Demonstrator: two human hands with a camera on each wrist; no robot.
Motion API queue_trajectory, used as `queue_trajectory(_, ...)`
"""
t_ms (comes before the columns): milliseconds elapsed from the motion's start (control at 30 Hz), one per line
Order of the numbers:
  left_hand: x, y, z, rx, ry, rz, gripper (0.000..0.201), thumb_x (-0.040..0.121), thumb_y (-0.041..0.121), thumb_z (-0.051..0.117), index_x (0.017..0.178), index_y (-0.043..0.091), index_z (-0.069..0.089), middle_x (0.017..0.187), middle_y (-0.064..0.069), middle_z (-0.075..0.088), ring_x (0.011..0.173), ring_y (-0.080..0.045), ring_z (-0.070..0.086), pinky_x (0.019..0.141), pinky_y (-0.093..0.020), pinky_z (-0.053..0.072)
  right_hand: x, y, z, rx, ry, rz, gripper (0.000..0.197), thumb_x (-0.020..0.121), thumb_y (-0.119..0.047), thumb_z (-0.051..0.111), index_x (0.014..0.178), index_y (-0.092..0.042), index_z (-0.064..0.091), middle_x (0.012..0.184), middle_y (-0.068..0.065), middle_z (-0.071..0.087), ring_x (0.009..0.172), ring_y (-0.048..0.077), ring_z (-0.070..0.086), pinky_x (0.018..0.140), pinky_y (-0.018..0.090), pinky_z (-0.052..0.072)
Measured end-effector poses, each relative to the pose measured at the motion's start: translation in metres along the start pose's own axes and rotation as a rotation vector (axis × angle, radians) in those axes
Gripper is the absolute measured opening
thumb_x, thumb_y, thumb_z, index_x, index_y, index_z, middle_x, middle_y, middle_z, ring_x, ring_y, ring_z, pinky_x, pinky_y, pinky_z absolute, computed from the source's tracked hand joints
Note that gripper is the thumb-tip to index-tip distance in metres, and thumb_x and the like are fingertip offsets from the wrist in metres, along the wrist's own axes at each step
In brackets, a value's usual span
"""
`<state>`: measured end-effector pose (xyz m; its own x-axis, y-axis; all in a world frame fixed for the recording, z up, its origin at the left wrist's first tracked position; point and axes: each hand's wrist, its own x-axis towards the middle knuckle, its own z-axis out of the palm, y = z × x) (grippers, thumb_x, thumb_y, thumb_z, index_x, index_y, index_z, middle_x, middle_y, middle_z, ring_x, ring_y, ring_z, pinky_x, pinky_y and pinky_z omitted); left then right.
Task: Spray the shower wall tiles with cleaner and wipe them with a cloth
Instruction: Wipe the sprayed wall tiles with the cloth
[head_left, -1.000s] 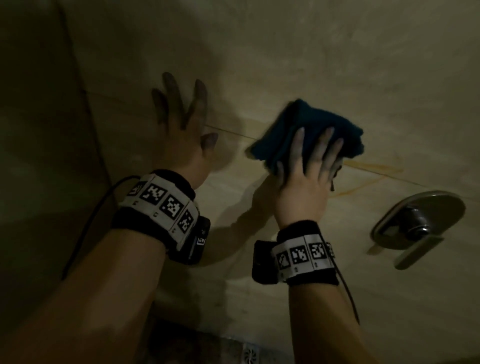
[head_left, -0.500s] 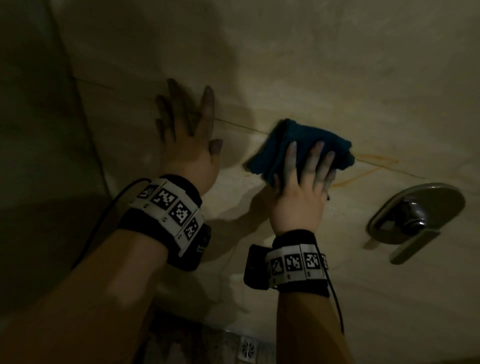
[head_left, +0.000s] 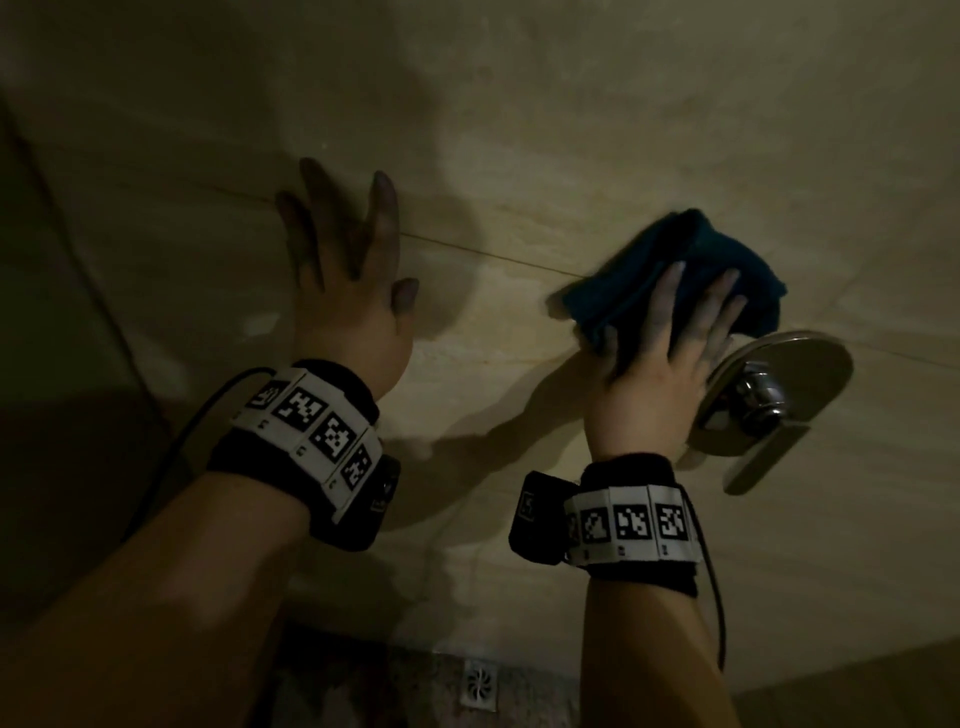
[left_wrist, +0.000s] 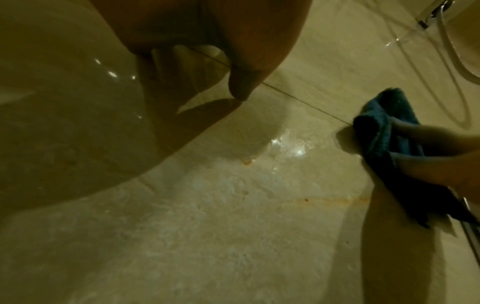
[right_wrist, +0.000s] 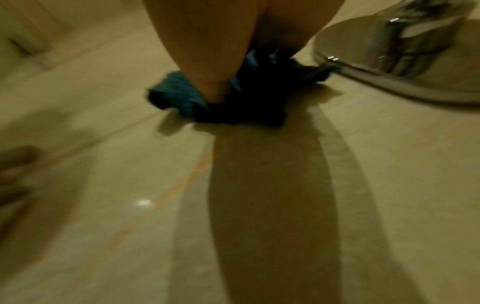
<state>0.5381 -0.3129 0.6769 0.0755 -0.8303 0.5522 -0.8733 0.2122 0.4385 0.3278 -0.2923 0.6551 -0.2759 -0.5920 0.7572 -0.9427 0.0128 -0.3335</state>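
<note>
A folded dark blue cloth (head_left: 675, 275) lies flat against the beige shower wall tiles (head_left: 519, 130). My right hand (head_left: 670, 332) presses it to the wall with straight, spread fingers. In the left wrist view the cloth (left_wrist: 384, 127) sits at the right under those fingers, and in the right wrist view the cloth (right_wrist: 221, 100) bunches under my palm. My left hand (head_left: 353, 280) rests flat on the tiles to the left, fingers spread, holding nothing. Wet droplets (left_wrist: 293, 146) glisten on the tile between the hands. No spray bottle is in view.
A chrome shower valve plate with a lever handle (head_left: 769, 405) sits right beside the cloth, at its lower right. A grout line (head_left: 467, 249) runs across the wall behind both hands. An orange stain streak (left_wrist: 335, 200) marks the tile. A floor drain (head_left: 478, 686) shows below.
My right hand has slid the cloth rightward along the wall until it is next to the valve plate. The left hand stays flat on the tiles.
</note>
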Motion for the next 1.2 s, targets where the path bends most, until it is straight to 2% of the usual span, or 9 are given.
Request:
queue_trajectory(100, -0.004, 0.003, 0.001, -0.004, 0.020, 0.071, 0.071, 0.094, 0.022, 0.049, 0.152, 0.015, 0.008, 0.154, -0.031, -0.006, 0.142, -0.050, -0.006, 0.117, -0.052, 0.004, -0.001, -0.004, -0.006, 0.108, 0.022, 0.023, 0.062, 0.090, -0.015, 0.056, 0.145, -0.024, 0.030, 0.157, 0.015, 0.011, 0.145, 0.033, 0.005, 0.112, 0.035, 0.014)
queue_trajectory(167, -0.007, 0.009, 0.005, 0.033, 0.018, 0.227, 0.068, 0.092, 0.024, 0.047, 0.150, 0.011, 0.015, 0.155, -0.029, 0.003, 0.142, -0.048, 0.001, 0.116, -0.050, 0.006, -0.002, 0.000, -0.012, 0.138, 0.022, -0.002, 0.063, 0.086, -0.005, 0.057, 0.143, -0.025, 0.036, 0.156, 0.015, 0.015, 0.145, 0.032, 0.008, 0.111, 0.033, 0.015)
queue_trajectory(267, -0.004, 0.022, 0.009, 0.106, -0.022, 0.377, 0.070, 0.091, 0.032, 0.037, 0.150, 0.010, 0.008, 0.157, -0.023, 0.005, 0.142, -0.040, 0.000, 0.115, -0.047, 0.005, -0.001, 0.010, -0.018, 0.174, 0.011, -0.046, 0.065, 0.084, 0.001, 0.058, 0.142, -0.022, 0.038, 0.155, 0.014, 0.019, 0.144, 0.030, 0.013, 0.112, 0.042, 0.027)
queue_trajectory(400, -0.003, 0.032, 0.007, 0.091, -0.049, 0.305, 0.076, 0.094, 0.028, 0.048, 0.151, 0.010, 0.001, 0.157, -0.022, -0.008, 0.144, -0.042, -0.007, 0.117, -0.050, -0.001, -0.001, 0.013, -0.011, 0.109, 0.054, -0.070, 0.061, 0.089, -0.022, 0.058, 0.142, -0.023, 0.029, 0.154, 0.013, 0.022, 0.141, 0.030, 0.016, 0.110, 0.048, 0.032)
queue_trajectory(500, -0.001, 0.028, 0.002, 0.095, 0.028, 0.310, 0.077, 0.089, 0.025, 0.055, 0.151, 0.013, 0.011, 0.154, -0.033, 0.001, 0.140, -0.054, 0.000, 0.112, -0.062, 0.007, 0.002, 0.011, -0.005, 0.041, 0.115, -0.047, 0.060, 0.089, -0.032, 0.057, 0.140, -0.026, 0.025, 0.150, 0.017, 0.029, 0.135, 0.029, 0.018, 0.110, 0.046, 0.027)
queue_trajectory(700, 0.006, 0.012, -0.011, 0.130, -0.003, 0.243, 0.077, 0.092, 0.025, 0.053, 0.152, 0.021, 0.005, 0.154, -0.030, -0.009, 0.140, -0.053, -0.010, 0.113, -0.060, 0.000, -0.003, 0.006, 0.013, 0.080, 0.266, -0.004, 0.050, 0.088, -0.027, 0.061, 0.130, -0.029, 0.035, 0.140, 0.009, 0.028, 0.129, 0.028, 0.024, 0.105, 0.049, 0.037)
queue_trajectory(833, -0.009, 0.002, -0.003, 0.151, -0.128, 0.146, 0.080, 0.094, 0.030, 0.049, 0.151, 0.024, -0.006, 0.155, -0.022, -0.021, 0.141, -0.046, -0.017, 0.115, -0.057, -0.002, -0.029, -0.005, 0.029, 0.134, 0.197, -0.009, 0.048, 0.083, -0.012, 0.064, 0.122, -0.028, 0.041, 0.137, 0.006, 0.022, 0.129, 0.029, 0.021, 0.098, 0.052, 0.045)
queue_trajectory(900, -0.015, -0.005, 0.000, 0.153, -0.155, 0.139, 0.080, 0.094, 0.032, 0.049, 0.151, 0.024, -0.006, 0.155, -0.021, -0.022, 0.142, -0.046, -0.016, 0.115, -0.058, -0.001, -0.040, -0.007, 0.033, 0.125, 0.172, -0.048, 0.041, 0.081, -0.013, 0.059, 0.117, -0.025, 0.045, 0.136, 0.014, 0.032, 0.126, 0.031, 0.024, 0.094, 0.053, 0.048)
queue_trajectory(1200, -0.019, -0.008, 0.005, 0.140, -0.144, 0.113, 0.085, 0.091, 0.039, 0.050, 0.151, 0.021, -0.008, 0.155, -0.022, -0.019, 0.142, -0.046, -0.013, 0.116, -0.056, 0.001, -0.015, 0.013, 0.020, 0.056, 0.197, -0.183, 0.031, 0.081, -0.023, 0.057, 0.109, -0.019, 0.045, 0.126, 0.013, 0.040, 0.116, 0.030, 0.031, 0.098, 0.043, 0.040)
